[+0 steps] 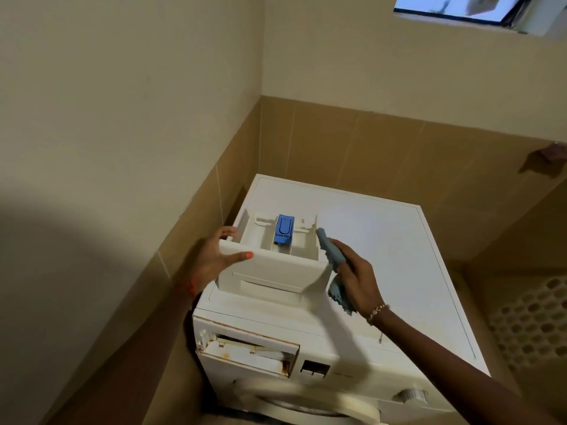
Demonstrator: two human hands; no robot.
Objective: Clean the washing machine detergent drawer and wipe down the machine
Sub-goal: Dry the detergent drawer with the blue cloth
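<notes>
Head view: one detergent drawer (270, 271), out of its slot (248, 354), over the near left of one washing machine (383, 256) lid, one blue insert (284, 230) inside. Gripped at its left corner by left hand (211, 259). One blue cloth (329, 250) clutched in right hand (356, 277), against the drawer's right wall. Front panel lettering (340, 374) too blurred to read.

One washing machine (383, 256), one drawer (270, 271), one cloth (331, 250) and one window (454, 7) are showing, plus two hands: left hand (211, 259), right hand (356, 277).
</notes>
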